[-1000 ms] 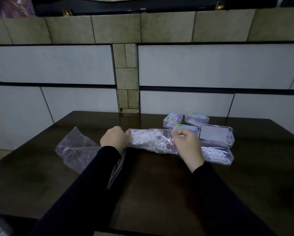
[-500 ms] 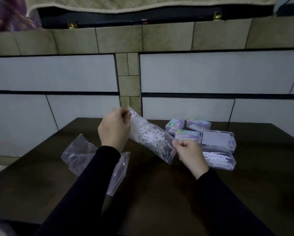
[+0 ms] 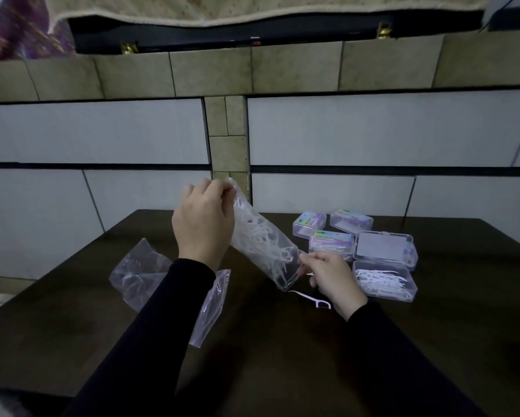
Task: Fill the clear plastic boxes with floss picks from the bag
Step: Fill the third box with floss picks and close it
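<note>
Head-camera view showed the left hand (image 3: 203, 219) raised above the counter (image 3: 283, 341), its fingers curled and pinching the upper end of a clear bag (image 3: 261, 242) packed with white floss picks. The bag slanted down to the right, and its lower end was pinched by the curled fingers of the right hand (image 3: 332, 278), which sat lower, close to the counter. Whether the right hand also gripped a pick could not be told, though a small white tip showed at its fingers. One loose pick (image 3: 311, 299) lay on the dark counter just below the bag's lower end and beside the right wrist.

Just right of the right hand stood an open box (image 3: 385, 281), clear plastic, partly filled with white picks, its lid (image 3: 385, 246) folded back behind it. Three closed boxes with colourful labels sat behind and to the left of that lid: one (image 3: 332, 243) nearest the right hand, one (image 3: 308, 224) further back, and one (image 3: 351, 221) beside it.

Under the left forearm, two crumpled clear bags lay flat on the counter, a larger one (image 3: 138, 272) to the left and a narrower one (image 3: 212, 308) next to the sleeve. A tiled wall (image 3: 373, 130) rose behind the counter.
</note>
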`<state>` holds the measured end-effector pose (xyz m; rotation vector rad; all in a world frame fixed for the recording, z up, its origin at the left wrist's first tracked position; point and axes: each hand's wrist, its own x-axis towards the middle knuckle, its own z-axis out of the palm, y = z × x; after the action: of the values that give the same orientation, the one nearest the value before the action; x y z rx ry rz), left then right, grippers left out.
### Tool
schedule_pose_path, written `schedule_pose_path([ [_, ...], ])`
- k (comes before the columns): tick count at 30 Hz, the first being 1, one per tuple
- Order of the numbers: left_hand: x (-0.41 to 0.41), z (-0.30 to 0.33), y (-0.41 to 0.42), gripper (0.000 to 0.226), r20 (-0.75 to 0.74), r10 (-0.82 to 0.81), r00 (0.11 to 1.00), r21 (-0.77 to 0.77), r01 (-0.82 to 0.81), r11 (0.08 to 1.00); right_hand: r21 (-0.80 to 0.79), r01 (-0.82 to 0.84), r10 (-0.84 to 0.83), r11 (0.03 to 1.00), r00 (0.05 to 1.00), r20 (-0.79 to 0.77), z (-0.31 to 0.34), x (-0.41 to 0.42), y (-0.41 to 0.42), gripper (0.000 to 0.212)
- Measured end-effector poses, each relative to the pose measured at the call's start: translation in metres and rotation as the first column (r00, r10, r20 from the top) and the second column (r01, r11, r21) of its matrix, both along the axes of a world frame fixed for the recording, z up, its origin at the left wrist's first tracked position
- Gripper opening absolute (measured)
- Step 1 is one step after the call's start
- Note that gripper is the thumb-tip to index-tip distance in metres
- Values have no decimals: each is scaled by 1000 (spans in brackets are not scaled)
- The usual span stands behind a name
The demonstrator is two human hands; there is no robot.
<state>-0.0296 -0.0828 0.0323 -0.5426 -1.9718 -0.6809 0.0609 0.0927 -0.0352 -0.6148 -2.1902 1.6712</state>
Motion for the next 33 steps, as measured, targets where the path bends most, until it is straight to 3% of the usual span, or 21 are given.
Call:
schedule_pose_path([
  [4, 1, 0, 2, 13, -82, -20, 996, -24, 18, 1000, 11, 2, -2, 1000, 1000, 2, -1, 0, 0, 27],
  [12, 3, -3, 6, 13, -103, -70, 992, -45, 66, 997, 6, 7, -6, 1000, 1000, -6, -3, -1, 3, 29],
  [16, 5, -9, 9, 13, 20, -14, 1000, -88, 15, 996, -10, 30, -31, 1000, 995, -95, -2, -2, 2, 31],
  [19, 4, -11, 5, 23, 148, 48, 988, -240, -11, 971, -2, 37, -37, 999, 987, -157, 0, -2, 2, 28],
  [24, -8, -18, -8, 26, 451, -16, 893, -409, 222, 885, 240, -130, 181, 962, 962, -203, -6, -2, 4, 27],
  [27, -15, -21, -19, 57, 630, -123, 766, -334, 411, 848, 414, -182, 283, 892, 939, -196, -11, -7, 8, 22],
  [29, -18, -23, -24, 64, 671, -169, 722, -278, 456, 845, 539, -164, 273, 827, 953, -129, -13, -12, 11, 21],
  [33, -23, -31, -25, 55, 615, -162, 772, -256, 390, 885, 655, -184, 207, 733, 977, 42, -6, -15, 9, 34],
])
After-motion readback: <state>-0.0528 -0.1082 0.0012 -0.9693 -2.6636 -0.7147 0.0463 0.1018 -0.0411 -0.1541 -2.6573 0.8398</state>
